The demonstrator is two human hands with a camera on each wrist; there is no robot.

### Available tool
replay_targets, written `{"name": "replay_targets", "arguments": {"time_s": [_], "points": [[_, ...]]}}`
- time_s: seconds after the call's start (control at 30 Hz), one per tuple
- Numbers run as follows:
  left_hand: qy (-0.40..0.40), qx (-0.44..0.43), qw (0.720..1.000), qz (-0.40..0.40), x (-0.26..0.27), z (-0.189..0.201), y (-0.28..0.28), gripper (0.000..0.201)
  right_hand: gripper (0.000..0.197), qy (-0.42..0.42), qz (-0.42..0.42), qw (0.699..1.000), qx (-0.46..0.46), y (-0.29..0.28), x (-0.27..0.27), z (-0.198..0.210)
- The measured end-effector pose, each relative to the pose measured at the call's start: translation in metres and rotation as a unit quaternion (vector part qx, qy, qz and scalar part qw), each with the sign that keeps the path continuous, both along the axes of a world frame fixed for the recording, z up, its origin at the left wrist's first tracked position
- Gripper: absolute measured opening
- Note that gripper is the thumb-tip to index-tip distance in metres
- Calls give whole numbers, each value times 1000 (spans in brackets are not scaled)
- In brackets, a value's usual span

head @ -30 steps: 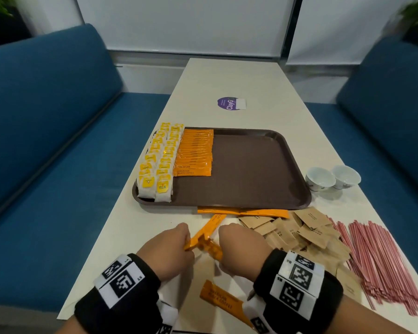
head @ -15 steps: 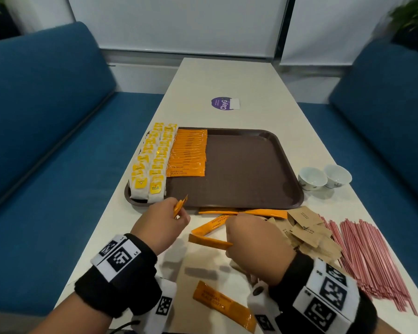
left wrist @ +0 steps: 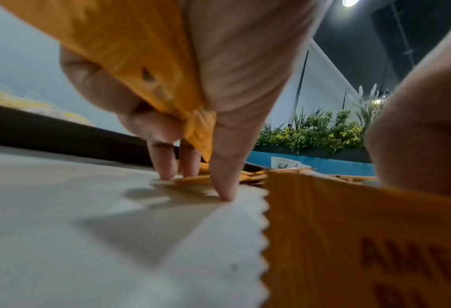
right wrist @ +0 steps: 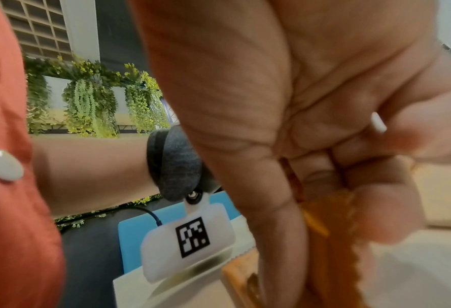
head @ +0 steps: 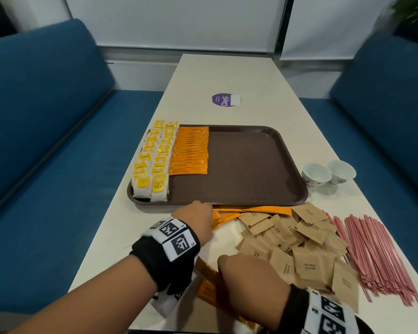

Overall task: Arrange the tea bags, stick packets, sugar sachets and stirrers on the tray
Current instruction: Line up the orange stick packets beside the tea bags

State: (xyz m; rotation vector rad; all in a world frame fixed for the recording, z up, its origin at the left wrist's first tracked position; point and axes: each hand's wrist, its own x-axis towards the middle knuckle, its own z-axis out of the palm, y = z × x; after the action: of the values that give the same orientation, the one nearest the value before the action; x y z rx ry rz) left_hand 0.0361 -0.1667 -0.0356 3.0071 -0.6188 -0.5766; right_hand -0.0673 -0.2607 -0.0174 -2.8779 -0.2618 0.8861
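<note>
A brown tray point(head: 251, 165) holds two columns of tea bags point(head: 152, 162) at its left and a row of orange stick packets point(head: 191, 150) beside them. My left hand point(head: 196, 218) is just in front of the tray's near edge. It grips an orange stick packet point(left wrist: 145, 62) in its palm while its fingertips point(left wrist: 224, 193) touch the table by more loose packets point(head: 268, 209). My right hand point(head: 246, 280) is near the table's front edge, its fingers curled round orange stick packets point(right wrist: 332, 239). Brown sugar sachets point(head: 297, 247) lie in a heap, with red stirrers point(head: 377, 256) to their right.
Two small white cups point(head: 316, 174) stand on the table right of the tray. A purple sticker point(head: 225, 100) lies beyond the tray. Blue sofas point(head: 46, 141) flank the narrow white table point(head: 227, 75). The tray's right part is bare.
My left hand has moved forward to the tray's near edge with a packet. My right hand has drawn back to the packets at the table's front edge.
</note>
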Motion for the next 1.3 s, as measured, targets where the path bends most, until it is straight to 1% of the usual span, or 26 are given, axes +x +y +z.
{"name": "replay_targets", "arguments": {"time_s": [0.13, 0.23, 0.33, 0.43, 0.5, 0.53, 0.57, 0.63, 0.7, 0.73, 0.77, 0.83, 0.9, 0.97, 1.0, 1.03, 1.07, 1.1, 1.13, 1.17, 1.2, 1.23, 1.27, 1.3], "points": [[19, -6, 1000, -7, 5, 1, 1, 17, 30, -20, -18, 1000, -16, 0, 1, 1], [32, 1, 999, -8, 4, 2, 5, 6, 34, -17, -36, 999, -14, -2, 1, 0], [35, 0, 999, -15, 4, 3, 11, 5, 30, -23, -13, 1000, -18, -1, 0, -6], [51, -57, 997, 27, 4, 9, 22, 10, 24, -20, 4, 1000, -17, -2, 1, -11], [77, -137, 984, 83, 4, 10, 33, 10, 23, 1, 13, 1000, -11, -6, 5, -15], [95, -203, 967, 124, 4, 9, 39, 7, 22, 7, 13, 1000, -9, -8, 7, -17], [118, -278, 937, 177, 3, 8, 45, 11, 22, 9, 5, 1000, -4, -9, 8, -17], [154, -419, 852, 272, 2, 9, 52, 22, 20, -10, -30, 999, 24, -15, 11, -13], [178, -516, 775, 318, -1, 8, 56, 18, 18, -54, -98, 990, 88, -21, 16, -4], [191, -547, 747, 324, -4, 9, 55, 19, 16, -75, -139, 978, 138, -23, 20, 3], [211, -565, 729, 323, -6, 8, 53, 28, 13, -85, -181, 960, 194, -24, 25, 9], [257, -587, 703, 309, -13, 7, 47, 42, 10, -100, -232, 927, 277, -19, 39, 10], [298, -603, 683, 285, -21, 9, 36, 39, 9, -86, -258, 908, 319, -12, 50, 8], [315, -603, 678, 277, -26, 12, 27, 30, 7, -85, -250, 911, 318, -6, 54, 7], [310, -602, 681, 278, -27, 12, 24, 28, 7, -98, -226, 922, 300, -7, 51, 9], [302, -597, 689, 277, -27, 10, 22, 28, 11, -99, -192, 936, 280, -3, 52, 10], [293, -595, 695, 279, -27, 7, 19, 30, 19, -97, -180, 939, 277, 0, 55, 4], [286, -594, 696, 284, -26, 5, 17, 37, 25, -81, -162, 956, 230, 20, 58, -2], [280, -600, 686, 300, -26, 4, 15, 40, 29, -23, -137, 978, 153, 25, 53, 3], [272, -613, 669, 320, -26, 5, 12, 34, 32, 59, -96, 994, -2, 26, 55, 4], [258, -623, 656, 339, -25, 7, 9, 24, 33, 37, -23, 992, -114, 29, 58, 2], [232, -623, 661, 348, -23, 8, 8, 20, 32, 7, -12, 999, -37, 24, 57, 0], [199, -611, 682, 348, -20, 8, 8, 20, 31, -113, 38, 993, 2, 22, 50, -2], [165, -595, 713, 332, -17, 7, 8, 21, 32, -122, -24, 989, 79, 14, 47, 4]]}}
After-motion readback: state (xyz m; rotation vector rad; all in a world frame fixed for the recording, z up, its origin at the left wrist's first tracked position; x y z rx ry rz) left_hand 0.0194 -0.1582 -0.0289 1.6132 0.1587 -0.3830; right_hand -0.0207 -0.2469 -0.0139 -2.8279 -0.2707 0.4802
